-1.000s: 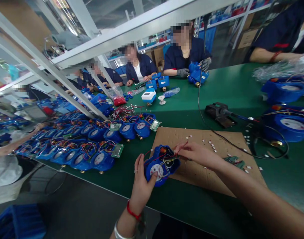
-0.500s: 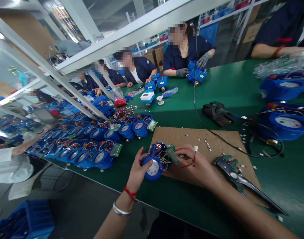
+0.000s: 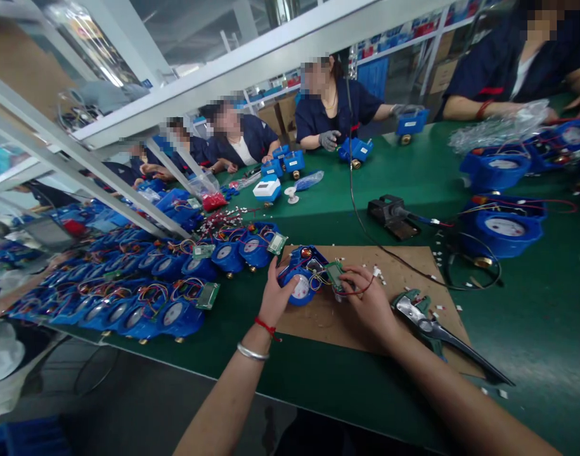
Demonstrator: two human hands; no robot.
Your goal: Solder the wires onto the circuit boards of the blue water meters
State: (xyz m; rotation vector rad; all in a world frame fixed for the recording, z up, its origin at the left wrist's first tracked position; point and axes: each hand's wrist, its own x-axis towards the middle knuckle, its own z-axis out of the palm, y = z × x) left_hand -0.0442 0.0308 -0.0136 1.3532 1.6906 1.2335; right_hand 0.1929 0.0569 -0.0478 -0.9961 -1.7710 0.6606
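My left hand (image 3: 277,294) grips the side of a blue water meter (image 3: 300,290), its thumb near the round white dial. The meter is over the left part of a cardboard sheet (image 3: 328,323). Between finger and thumb of my right hand (image 3: 366,297) is a green circuit board (image 3: 335,273) with a small display, joined to the meter by thin coloured wires. A red wire with a white connector (image 3: 377,272) runs out past my right fingers. To the right of that hand, a wire stripper (image 3: 427,326) with silver and green parts lies on the cardboard.
Rows of blue meters (image 3: 128,297) with wires and boards fill the left. More meters (image 3: 501,225) stand at the right, near a black cable (image 3: 366,231) and a black device (image 3: 393,215). Across the green bench (image 3: 313,221), co-workers (image 3: 337,107) handle meters and plastic bags.
Both hands have moved the meter and its board farther onto the cardboard. My view has shifted right. A co-worker opposite now has hands apart, one at a second blue meter.
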